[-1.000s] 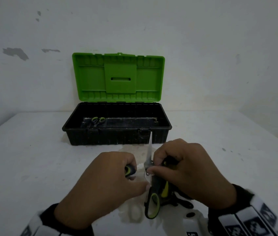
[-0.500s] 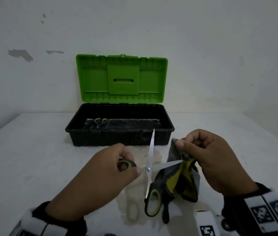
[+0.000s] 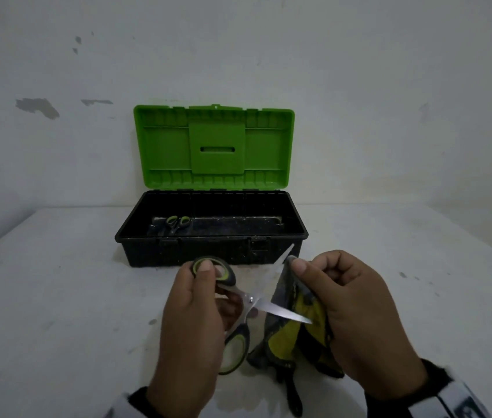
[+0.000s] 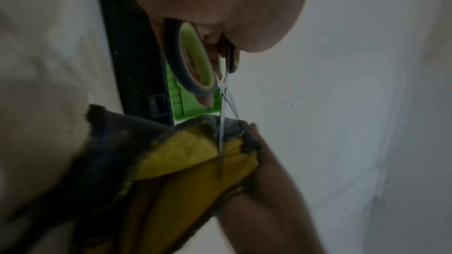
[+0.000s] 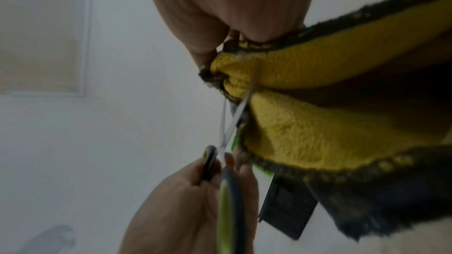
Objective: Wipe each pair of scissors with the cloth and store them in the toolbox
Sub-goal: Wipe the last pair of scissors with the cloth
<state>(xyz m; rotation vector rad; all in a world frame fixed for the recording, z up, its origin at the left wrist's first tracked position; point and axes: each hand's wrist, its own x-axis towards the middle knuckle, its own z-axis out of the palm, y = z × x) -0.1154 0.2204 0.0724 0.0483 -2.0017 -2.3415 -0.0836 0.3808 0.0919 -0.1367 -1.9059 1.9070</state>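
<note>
My left hand point(image 3: 205, 285) grips the handles of grey-and-green scissors point(image 3: 249, 303), thumb through the upper ring; their blades stand spread apart. My right hand point(image 3: 314, 273) pinches a grey-and-yellow cloth point(image 3: 290, 333) around the tip of the upper blade, while the lower blade lies across the cloth. The left wrist view shows the blades point(image 4: 221, 132) running into the cloth point(image 4: 181, 154); the right wrist view shows the cloth point(image 5: 318, 123) bunched under my fingers. The open toolbox point(image 3: 208, 248), black with a green lid point(image 3: 214, 146), stands behind my hands and holds one small pair of scissors point(image 3: 177, 222).
The white table point(image 3: 58, 297) meets a white wall behind the toolbox. Another dark scissor handle point(image 3: 294, 396) lies on the table below the cloth, close to me. Small dark spots mark the table at the right.
The scissors have turned so their blades point right and stand wider apart. My left thumb now shows through the upper ring. My right hand has slid the cloth out toward the upper blade's tip.
</note>
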